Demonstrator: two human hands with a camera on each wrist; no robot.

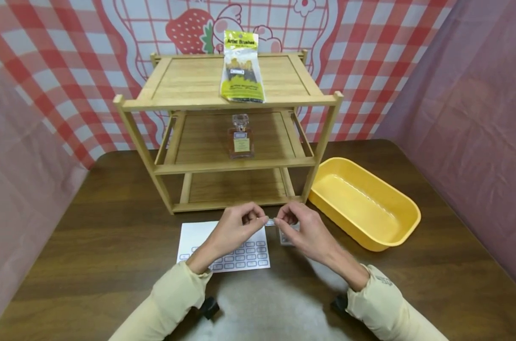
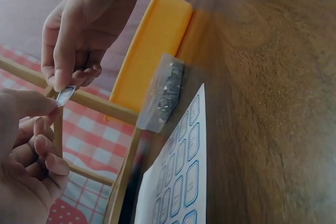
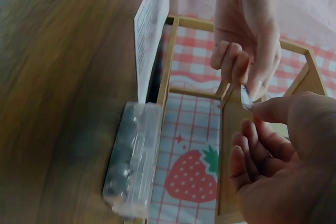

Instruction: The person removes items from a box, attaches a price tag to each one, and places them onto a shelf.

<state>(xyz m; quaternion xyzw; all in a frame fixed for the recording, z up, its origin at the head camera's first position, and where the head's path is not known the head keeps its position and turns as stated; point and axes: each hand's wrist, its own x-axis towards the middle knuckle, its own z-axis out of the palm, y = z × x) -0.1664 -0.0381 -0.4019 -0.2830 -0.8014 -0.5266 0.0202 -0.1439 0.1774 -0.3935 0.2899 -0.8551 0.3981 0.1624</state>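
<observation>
Between my two hands is a small white label sticker point(image 2: 65, 96) with a blue border. My left hand point(image 1: 238, 226) pinches one end of it with thumb and finger, over the label sheet. The right hand point(image 1: 302, 231) pinches the other end. Below the left hand lies the white sticker sheet point(image 1: 198, 233) with rows of blue-bordered labels; the forearm and hand cover part of it. A clear plastic box point(image 3: 134, 156) with dark, shiny small contents stands on the table beneath the right hand, partly hidden by it in the head view.
A three-tier wooden shelf point(image 1: 228, 166) stands behind the hands. A labelled pack of artist brushes point(image 1: 243, 66) lies on its top tier, a perfume bottle point(image 1: 241, 137) on its middle tier. At the right sits a yellow plastic basin point(image 1: 364, 203).
</observation>
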